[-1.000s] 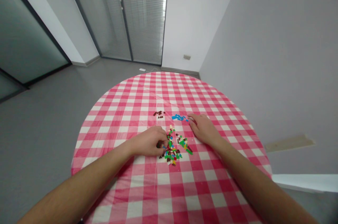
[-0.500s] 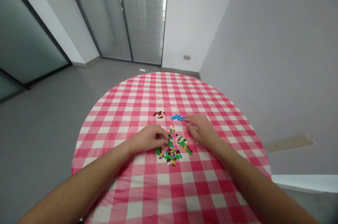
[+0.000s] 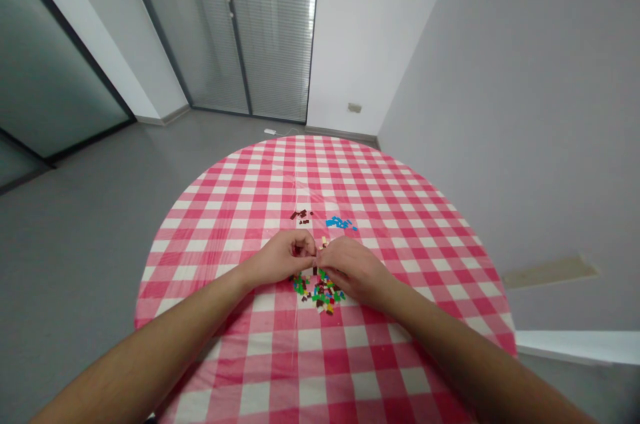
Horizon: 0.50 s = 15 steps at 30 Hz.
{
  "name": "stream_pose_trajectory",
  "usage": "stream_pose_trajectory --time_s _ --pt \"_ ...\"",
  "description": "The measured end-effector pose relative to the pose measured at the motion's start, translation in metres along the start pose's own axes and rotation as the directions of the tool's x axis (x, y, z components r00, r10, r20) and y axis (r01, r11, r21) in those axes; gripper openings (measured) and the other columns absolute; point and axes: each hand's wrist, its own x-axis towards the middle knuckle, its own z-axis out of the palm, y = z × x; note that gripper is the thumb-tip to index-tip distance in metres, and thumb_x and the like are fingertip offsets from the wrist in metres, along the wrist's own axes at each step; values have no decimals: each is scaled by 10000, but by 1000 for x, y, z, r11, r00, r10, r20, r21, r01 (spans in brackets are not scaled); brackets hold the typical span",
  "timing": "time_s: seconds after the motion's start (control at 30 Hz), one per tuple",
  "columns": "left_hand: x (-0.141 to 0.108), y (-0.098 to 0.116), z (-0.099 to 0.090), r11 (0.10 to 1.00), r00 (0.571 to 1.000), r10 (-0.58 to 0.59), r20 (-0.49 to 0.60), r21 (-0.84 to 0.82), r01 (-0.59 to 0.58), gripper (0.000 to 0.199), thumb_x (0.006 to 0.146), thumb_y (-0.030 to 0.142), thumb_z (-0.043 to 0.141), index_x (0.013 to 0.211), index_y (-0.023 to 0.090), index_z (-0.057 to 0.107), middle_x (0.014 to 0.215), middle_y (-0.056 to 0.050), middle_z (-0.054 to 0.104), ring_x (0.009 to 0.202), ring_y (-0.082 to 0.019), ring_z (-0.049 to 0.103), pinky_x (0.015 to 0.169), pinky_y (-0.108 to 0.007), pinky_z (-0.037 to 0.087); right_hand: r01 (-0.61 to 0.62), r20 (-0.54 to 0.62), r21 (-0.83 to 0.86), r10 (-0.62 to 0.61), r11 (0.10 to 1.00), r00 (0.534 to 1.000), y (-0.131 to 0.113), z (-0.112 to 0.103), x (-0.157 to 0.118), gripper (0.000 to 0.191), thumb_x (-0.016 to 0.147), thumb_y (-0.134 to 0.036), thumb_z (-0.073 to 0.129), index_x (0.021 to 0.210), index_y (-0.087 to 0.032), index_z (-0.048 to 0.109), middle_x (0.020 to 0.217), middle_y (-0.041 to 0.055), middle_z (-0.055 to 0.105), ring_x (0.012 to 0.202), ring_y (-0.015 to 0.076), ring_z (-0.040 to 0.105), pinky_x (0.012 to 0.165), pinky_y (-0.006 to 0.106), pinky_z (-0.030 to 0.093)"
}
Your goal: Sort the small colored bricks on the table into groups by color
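Observation:
My left hand [image 3: 284, 256] is closed, its thumb and fingertips pinched together above a mixed pile of small toy bricks [image 3: 325, 292]. My right hand [image 3: 356, 269] reaches across the pile from the right with bent, closed fingers. The fingertips of both hands meet. Right under them shows a dark brown brick [image 3: 315, 271]; whether it is held or lies on the pile, I cannot tell. What the fingers pinch is too small and hidden to name. Green, brown, white, yellow and blue pieces make up the pile, its right part covered by my right hand.
Beyond my hands lie a small group of brown bricks [image 3: 301, 215] and a group of blue bricks [image 3: 340, 223]. All sit on a round table with a red-and-white checked cloth [image 3: 260, 357]. Past its far edge are a wall [image 3: 360, 31] and a glass partition [image 3: 270, 31].
My right hand has moved left and nearer from the blue bricks to meet my left hand. A blue brick now shows at that group's right end. My left hand has barely shifted.

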Motion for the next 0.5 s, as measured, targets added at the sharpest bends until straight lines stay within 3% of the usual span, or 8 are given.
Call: stream_pose_trajectory --time_s 0.2,0.3,0.4,0.5 --pt "-1 1 1 999 1000 -20 22 -36 20 160 762 210 688 751 150 540 746 -4 607 691 -121 570 657 -253 467 9 4 -13 -9 1000 1000 1 1 -1 155 907 -115 505 996 -204 596 942 66 683 897 169 607 822 334 496" --pt "-1 3 1 1000 999 -29 16 -4 29 159 795 256 673 757 148 564 736 -8 622 683 -123 579 643 -248 465 -57 28 -40 58 998 998 2 0 -1 124 911 -141 497 936 -202 603 867 58 675 826 172 598 772 320 497" --pt "-1 6 0 997 999 -26 -31 78 28 153 849 297 622 819 147 625 752 -20 654 693 -129 593 644 -249 460 -205 -11 -99 205 974 979 12 -5 -1 105 899 -175 509 879 -201 609 817 50 667 791 182 599 737 316 490" --pt "0 6 -2 986 996 -18 -88 165 32 154 877 278 571 834 151 645 772 -27 673 695 -132 598 656 -257 460 -433 -146 -168 412 886 900 29 -14 -3 94 872 -204 549 925 -196 626 894 65 687 838 195 622 765 324 491"
